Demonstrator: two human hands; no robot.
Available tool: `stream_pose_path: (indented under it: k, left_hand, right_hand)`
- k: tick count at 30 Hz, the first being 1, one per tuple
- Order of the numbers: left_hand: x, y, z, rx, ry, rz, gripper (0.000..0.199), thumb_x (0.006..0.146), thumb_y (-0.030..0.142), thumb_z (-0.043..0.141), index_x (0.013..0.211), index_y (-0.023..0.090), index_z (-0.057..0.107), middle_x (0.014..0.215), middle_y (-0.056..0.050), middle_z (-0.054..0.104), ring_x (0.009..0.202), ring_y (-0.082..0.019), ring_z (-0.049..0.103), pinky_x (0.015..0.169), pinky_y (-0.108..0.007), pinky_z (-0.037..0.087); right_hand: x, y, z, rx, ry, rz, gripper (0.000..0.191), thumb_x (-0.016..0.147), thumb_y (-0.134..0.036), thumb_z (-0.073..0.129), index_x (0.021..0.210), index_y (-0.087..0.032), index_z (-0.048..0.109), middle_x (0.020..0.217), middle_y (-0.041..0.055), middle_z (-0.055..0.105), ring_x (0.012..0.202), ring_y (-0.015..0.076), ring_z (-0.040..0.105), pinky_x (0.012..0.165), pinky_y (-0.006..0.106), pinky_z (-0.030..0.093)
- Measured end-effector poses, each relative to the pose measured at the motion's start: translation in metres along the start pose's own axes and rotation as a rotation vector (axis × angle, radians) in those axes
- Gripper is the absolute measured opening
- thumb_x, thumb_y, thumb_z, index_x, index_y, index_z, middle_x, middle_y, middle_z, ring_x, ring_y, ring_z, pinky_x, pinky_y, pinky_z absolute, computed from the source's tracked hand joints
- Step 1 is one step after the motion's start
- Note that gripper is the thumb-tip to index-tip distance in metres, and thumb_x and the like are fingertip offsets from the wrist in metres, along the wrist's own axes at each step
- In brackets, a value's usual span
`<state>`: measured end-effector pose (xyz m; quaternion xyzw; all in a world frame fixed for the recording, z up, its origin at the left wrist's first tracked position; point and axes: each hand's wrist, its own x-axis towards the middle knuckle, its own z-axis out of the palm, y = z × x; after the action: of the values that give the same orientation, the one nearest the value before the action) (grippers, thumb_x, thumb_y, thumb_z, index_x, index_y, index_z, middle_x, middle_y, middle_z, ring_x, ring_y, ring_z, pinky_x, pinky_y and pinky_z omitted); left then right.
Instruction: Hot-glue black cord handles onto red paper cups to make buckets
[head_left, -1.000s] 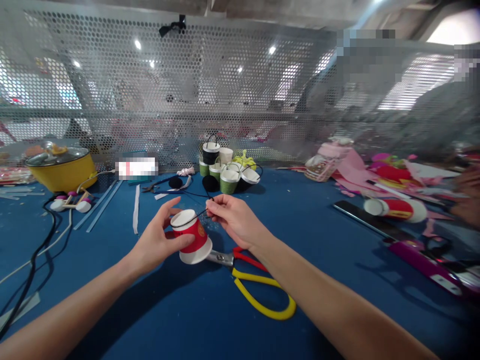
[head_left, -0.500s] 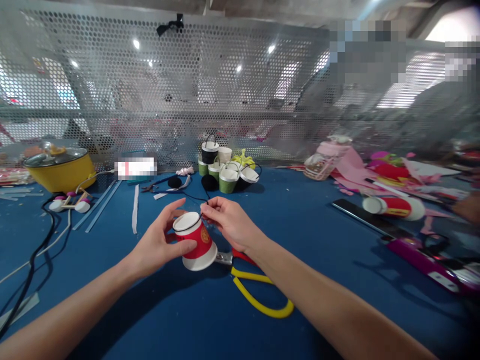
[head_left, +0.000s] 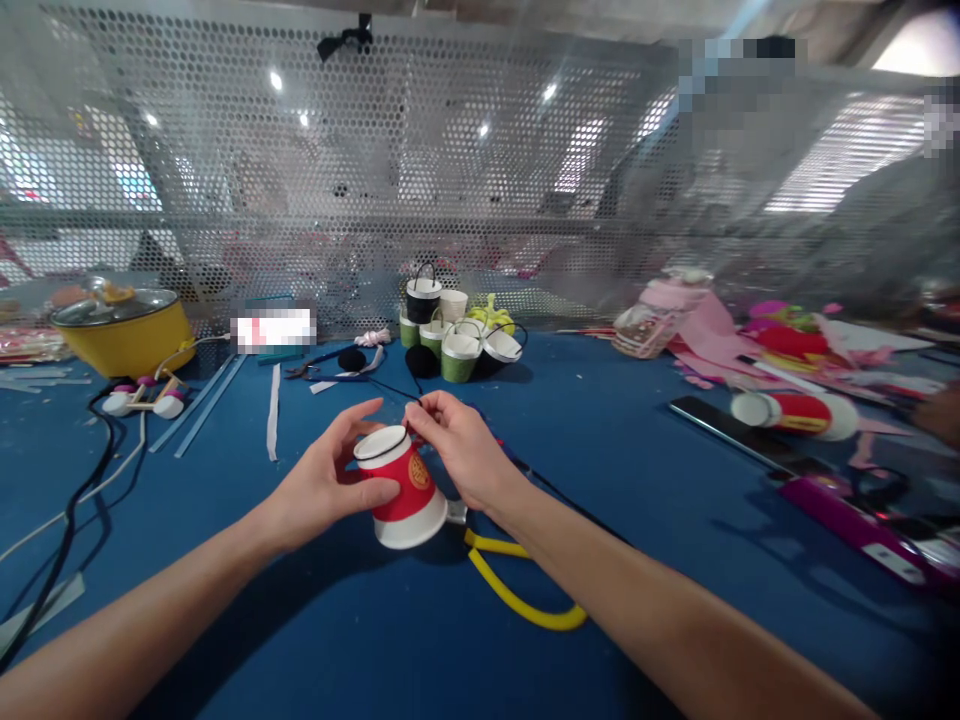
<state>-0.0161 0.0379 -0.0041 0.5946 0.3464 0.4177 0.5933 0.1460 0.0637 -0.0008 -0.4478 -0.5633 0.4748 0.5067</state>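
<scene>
A red and white paper cup [head_left: 409, 490], wide rim down and slightly tilted, is held by my left hand [head_left: 330, 485], its thumb on the red band and its fingers behind. Black cord circles the cup's narrow upper end. My right hand [head_left: 457, 445] pinches this black cord [head_left: 407, 428] between thumb and fingertips at the cup's upper right edge. The cord runs back toward a black ball of yarn [head_left: 421, 361]. Scissors with yellow-lined handles [head_left: 525, 600] lie beside the cup, partly hidden under my right forearm.
Small green, black and white cups [head_left: 460, 357] with handles stand at the back centre. On the left are a yellow pot [head_left: 127, 335], cables and paper strips. To the right lie another red cup [head_left: 799, 415], a purple glue gun [head_left: 847, 535] and pink scraps. A person's hand shows at the right edge.
The cup and both hands have shifted slightly to the right. A dark cord stretch now shows beyond my right forearm, and less of the scissors' red part is visible.
</scene>
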Motion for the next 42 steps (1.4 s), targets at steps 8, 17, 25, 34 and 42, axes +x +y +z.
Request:
stream_pose_path:
  k: [8, 17, 25, 34, 42]
  left_hand:
    - [0.001, 0.000, -0.001, 0.027, 0.015, 0.028, 0.070, 0.065, 0.020, 0.069, 0.126, 0.024, 0.034, 0.116, -0.008, 0.052, 0.104, -0.023, 0.055, 0.091, -0.040, 0.043]
    - [0.000, -0.003, 0.000, 0.028, 0.021, 0.035, 0.069, 0.064, 0.019, 0.068, 0.124, 0.025, 0.035, 0.120, -0.008, 0.046, 0.098, -0.021, 0.056, 0.085, -0.036, 0.047]
    - [0.003, -0.007, -0.004, 0.132, 0.023, 0.082, 0.073, 0.062, 0.017, 0.071, 0.125, 0.026, 0.035, 0.114, -0.006, 0.050, 0.108, -0.022, 0.050, 0.095, -0.039, 0.040]
    - [0.004, -0.011, -0.007, 0.139, -0.038, 0.118, 0.070, 0.064, 0.018, 0.070, 0.126, 0.028, 0.037, 0.112, -0.005, 0.050, 0.107, -0.022, 0.049, 0.093, -0.038, 0.041]
    - [-0.001, -0.005, 0.002, 0.144, 0.024, 0.111, 0.065, 0.066, 0.023, 0.068, 0.123, 0.025, 0.037, 0.110, -0.007, 0.047, 0.100, -0.022, 0.051, 0.091, -0.040, 0.040]
  right_hand:
    - [-0.002, 0.003, 0.002, -0.032, -0.009, 0.006, 0.027, 0.073, -0.044, 0.058, 0.070, -0.019, 0.047, 0.063, -0.0029, 0.050, 0.059, 0.0113, 0.047, 0.057, 0.026, 0.038]
    - [-0.006, 0.002, 0.005, -0.277, -0.009, -0.082, 0.022, 0.082, -0.038, 0.047, 0.069, -0.021, 0.041, 0.064, -0.0024, 0.047, 0.060, 0.0132, 0.046, 0.056, 0.027, 0.037]
    - [-0.012, 0.007, 0.006, -0.483, 0.020, -0.258, 0.017, 0.088, -0.032, 0.035, 0.074, -0.023, 0.035, 0.068, -0.0001, 0.046, 0.065, 0.0166, 0.047, 0.061, 0.030, 0.037]
    - [-0.015, 0.012, 0.009, -0.505, 0.058, -0.320, 0.014, 0.088, -0.032, 0.032, 0.076, -0.024, 0.032, 0.064, -0.0006, 0.045, 0.059, 0.0172, 0.047, 0.057, 0.030, 0.034]
    - [-0.020, 0.006, 0.011, -0.613, 0.045, -0.357, 0.013, 0.088, -0.033, 0.030, 0.078, -0.024, 0.030, 0.063, -0.0004, 0.044, 0.054, 0.0171, 0.046, 0.054, 0.029, 0.032]
